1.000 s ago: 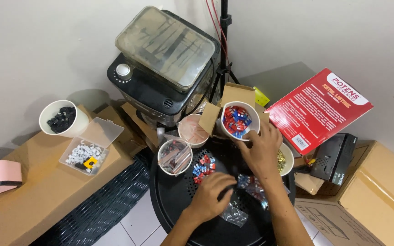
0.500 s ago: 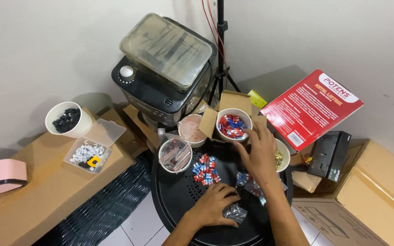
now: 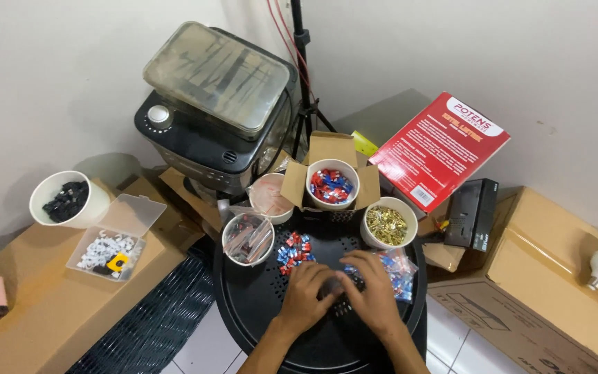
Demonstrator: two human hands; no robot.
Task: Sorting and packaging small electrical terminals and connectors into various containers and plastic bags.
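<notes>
Both hands are resting low on the round black tabletop (image 3: 257,305), side by side and touching at the fingertips. The left hand (image 3: 307,294) is lying palm down with its fingers curled over something small near the tabletop's middle; whether it is pinching anything I cannot tell, since the fingers are covering it. The right hand (image 3: 375,294) is likewise lying palm down with bent fingers, its far edge touching a clear plastic bag of red and blue pieces (image 3: 394,269); its grasp is hidden too. Just beyond the left hand a loose pile of red and blue connectors (image 3: 293,251) is sitting on the tabletop. Around the far rim four white cups are standing: one holding mixed dark and reddish parts (image 3: 248,238), one holding pinkish contents (image 3: 270,197), one filled with red and blue pieces (image 3: 331,185) sitting inside an open cardboard box (image 3: 329,149), and one filled with brass-coloured pieces (image 3: 388,223). Behind them a black appliance with a clear lid (image 3: 217,111) is standing against the wall, and a red box (image 3: 439,149) is leaning to the right.
</notes>
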